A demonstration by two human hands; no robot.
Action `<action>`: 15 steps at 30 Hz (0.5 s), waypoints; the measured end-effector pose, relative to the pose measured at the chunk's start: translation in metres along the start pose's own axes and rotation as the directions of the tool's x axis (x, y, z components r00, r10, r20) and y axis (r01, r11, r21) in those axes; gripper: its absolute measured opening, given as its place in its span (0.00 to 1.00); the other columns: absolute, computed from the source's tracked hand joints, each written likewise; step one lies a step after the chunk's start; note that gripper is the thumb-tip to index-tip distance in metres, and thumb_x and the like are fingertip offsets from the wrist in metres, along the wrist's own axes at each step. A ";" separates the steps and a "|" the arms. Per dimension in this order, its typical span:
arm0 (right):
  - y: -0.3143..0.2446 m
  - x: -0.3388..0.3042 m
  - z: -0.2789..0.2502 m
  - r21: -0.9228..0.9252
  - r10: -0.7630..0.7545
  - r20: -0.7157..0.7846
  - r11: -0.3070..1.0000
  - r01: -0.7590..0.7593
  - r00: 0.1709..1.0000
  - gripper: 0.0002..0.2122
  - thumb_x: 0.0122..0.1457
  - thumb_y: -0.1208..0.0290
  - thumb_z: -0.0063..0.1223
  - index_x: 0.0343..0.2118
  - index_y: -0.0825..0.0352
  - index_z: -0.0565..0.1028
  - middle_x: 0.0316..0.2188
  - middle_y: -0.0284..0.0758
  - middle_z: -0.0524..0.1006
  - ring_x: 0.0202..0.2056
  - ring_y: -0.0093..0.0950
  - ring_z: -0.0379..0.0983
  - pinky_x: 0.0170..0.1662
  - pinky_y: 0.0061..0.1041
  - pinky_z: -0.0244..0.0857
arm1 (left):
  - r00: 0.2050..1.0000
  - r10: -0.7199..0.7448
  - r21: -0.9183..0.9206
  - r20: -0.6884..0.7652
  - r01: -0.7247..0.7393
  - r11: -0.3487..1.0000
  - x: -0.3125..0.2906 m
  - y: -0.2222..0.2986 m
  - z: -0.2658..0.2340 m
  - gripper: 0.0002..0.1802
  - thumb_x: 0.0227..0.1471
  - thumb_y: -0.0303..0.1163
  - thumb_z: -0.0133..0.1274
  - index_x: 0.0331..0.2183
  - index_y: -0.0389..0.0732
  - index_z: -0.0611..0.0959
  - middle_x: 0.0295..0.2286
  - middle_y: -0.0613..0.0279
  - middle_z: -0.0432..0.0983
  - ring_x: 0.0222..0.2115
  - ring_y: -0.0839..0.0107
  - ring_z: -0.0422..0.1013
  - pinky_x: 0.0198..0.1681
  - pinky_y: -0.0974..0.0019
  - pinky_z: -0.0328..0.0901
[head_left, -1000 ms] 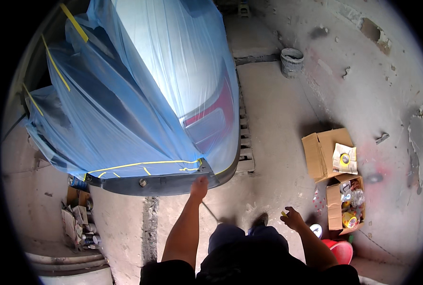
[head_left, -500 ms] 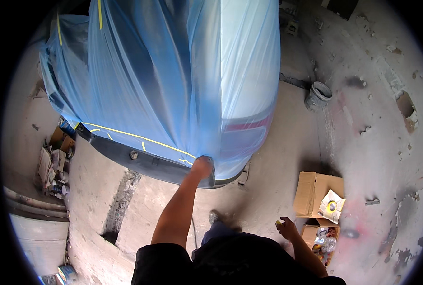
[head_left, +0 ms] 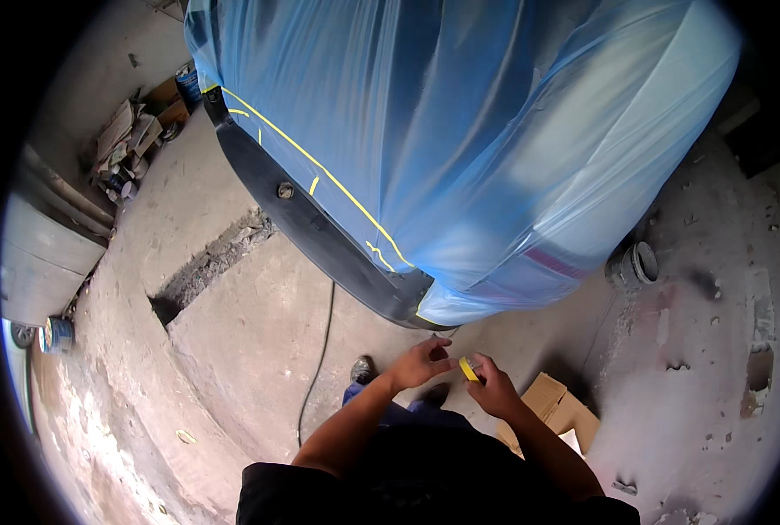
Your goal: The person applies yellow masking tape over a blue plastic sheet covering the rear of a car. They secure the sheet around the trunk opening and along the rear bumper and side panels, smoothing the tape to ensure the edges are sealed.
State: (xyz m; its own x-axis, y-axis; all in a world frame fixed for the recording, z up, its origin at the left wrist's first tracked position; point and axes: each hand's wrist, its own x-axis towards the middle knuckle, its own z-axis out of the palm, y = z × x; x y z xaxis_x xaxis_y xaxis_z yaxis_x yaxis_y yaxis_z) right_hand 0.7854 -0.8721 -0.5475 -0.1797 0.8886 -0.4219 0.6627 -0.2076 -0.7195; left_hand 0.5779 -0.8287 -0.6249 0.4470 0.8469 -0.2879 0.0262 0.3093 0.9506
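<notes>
My right hand [head_left: 496, 388] grips a roll of yellow tape [head_left: 468, 370] edge-on between thumb and fingers. Close to the roll's left side, my left hand [head_left: 422, 362] has its fingers apart and slightly bent; I see nothing in it. Both hands are in front of my body, just short of a vehicle draped in blue plastic film [head_left: 477, 175]. A black bumper [head_left: 320, 234] shows below the film. Along the film's lower edge runs a line of yellow tape [head_left: 327, 175], with several short strips beside it.
A cardboard box [head_left: 558, 404] stands on the floor by my right arm. Farther right is a grey bucket [head_left: 636, 265]. A dark hose [head_left: 324, 354] lies left of my feet, beyond it a broken trench [head_left: 210, 262]. Cartons and cans [head_left: 132, 144] are piled at the far left.
My left hand has left the bumper's corner and come back toward my body. My right hand has moved in beside it with the tape roll. The view has turned, shifting the vehicle rightward.
</notes>
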 end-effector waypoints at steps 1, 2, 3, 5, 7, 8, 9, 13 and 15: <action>-0.008 0.007 0.001 -0.048 -0.024 0.045 0.999 0.026 0.999 0.27 0.53 0.70 0.55 0.56 0.70 0.61 0.35 0.45 0.78 0.38 0.40 0.76 0.42 0.33 0.68 | 1.000 0.016 0.012 0.018 -0.016 1.000 -0.006 -0.001 0.003 0.23 0.51 0.36 0.60 0.47 0.36 0.75 0.31 0.61 0.76 0.34 0.73 0.71 0.40 0.68 0.66; -0.017 0.012 -0.001 -0.074 -0.045 0.083 0.996 0.051 0.996 0.27 0.53 0.69 0.55 0.56 0.70 0.61 0.35 0.45 0.78 0.38 0.40 0.76 0.42 0.34 0.68 | 0.998 0.037 0.023 0.042 -0.038 0.999 -0.011 0.002 0.006 0.24 0.51 0.36 0.60 0.47 0.36 0.75 0.30 0.61 0.76 0.34 0.74 0.71 0.40 0.68 0.66; -0.025 0.016 -0.001 -0.101 -0.063 0.122 0.992 0.076 0.990 0.27 0.54 0.69 0.55 0.56 0.70 0.61 0.35 0.45 0.78 0.37 0.41 0.76 0.42 0.34 0.68 | 1.000 0.013 -0.031 0.015 -0.012 0.999 -0.016 0.010 0.006 0.17 0.52 0.34 0.59 0.41 0.36 0.77 0.29 0.63 0.76 0.32 0.75 0.71 0.38 0.70 0.66; -0.035 0.022 -0.001 -0.160 -0.074 0.168 0.982 0.101 0.983 0.27 0.54 0.68 0.56 0.55 0.69 0.62 0.34 0.45 0.78 0.37 0.41 0.76 0.41 0.35 0.68 | 0.999 0.027 -0.107 -0.031 -0.030 0.994 -0.010 -0.007 0.007 0.13 0.51 0.33 0.59 0.36 0.36 0.78 0.28 0.62 0.75 0.30 0.74 0.70 0.36 0.69 0.65; -0.038 0.027 0.005 -0.216 -0.055 0.184 0.972 0.095 0.981 0.26 0.54 0.67 0.56 0.55 0.68 0.63 0.33 0.45 0.78 0.36 0.41 0.76 0.41 0.35 0.68 | 0.997 0.037 -0.159 -0.067 -0.047 0.986 -0.008 -0.020 0.004 0.11 0.51 0.33 0.58 0.33 0.36 0.78 0.27 0.62 0.75 0.29 0.75 0.69 0.34 0.68 0.65; -0.044 0.031 0.009 -0.225 -0.038 0.205 0.971 0.085 0.978 0.26 0.54 0.67 0.56 0.55 0.68 0.63 0.33 0.45 0.78 0.36 0.41 0.76 0.40 0.35 0.68 | 0.995 0.046 -0.169 -0.086 -0.060 0.984 -0.006 -0.022 -0.003 0.09 0.52 0.32 0.58 0.32 0.37 0.78 0.26 0.62 0.75 0.28 0.75 0.69 0.33 0.68 0.65; -0.051 0.036 0.012 -0.234 -0.018 0.221 0.970 0.070 0.975 0.26 0.54 0.66 0.56 0.55 0.67 0.63 0.32 0.45 0.78 0.36 0.41 0.76 0.40 0.35 0.68 | 0.994 0.056 -0.179 -0.098 -0.073 0.981 -0.004 -0.024 -0.010 0.09 0.52 0.32 0.57 0.31 0.37 0.78 0.25 0.63 0.75 0.27 0.75 0.69 0.32 0.69 0.65; -0.073 0.048 0.019 -0.194 0.041 0.198 0.981 -0.002 0.979 0.25 0.55 0.65 0.55 0.55 0.66 0.63 0.31 0.44 0.78 0.34 0.40 0.76 0.39 0.34 0.68 | 0.984 -0.060 -0.269 -0.167 0.013 0.963 0.019 -0.050 -0.035 0.10 0.54 0.34 0.56 0.32 0.37 0.78 0.24 0.65 0.74 0.26 0.77 0.69 0.31 0.71 0.65; -0.089 0.054 0.017 -0.163 0.076 0.178 0.986 -0.047 0.981 0.25 0.55 0.64 0.54 0.55 0.66 0.63 0.30 0.44 0.78 0.33 0.40 0.76 0.39 0.34 0.67 | 0.959 -0.089 -0.325 -0.269 -0.003 0.946 0.044 -0.067 -0.047 0.10 0.54 0.34 0.56 0.31 0.36 0.78 0.23 0.65 0.74 0.25 0.77 0.69 0.30 0.71 0.65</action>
State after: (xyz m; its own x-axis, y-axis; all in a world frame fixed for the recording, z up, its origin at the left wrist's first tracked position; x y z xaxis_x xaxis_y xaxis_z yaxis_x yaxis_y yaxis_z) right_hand 0.7041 -0.8128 -0.5153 -0.2553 0.7834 -0.5666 0.7798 -0.1797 -0.5997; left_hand 0.5537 -0.7918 -0.7072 0.1859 0.9010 -0.3919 -0.2674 0.4302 0.8622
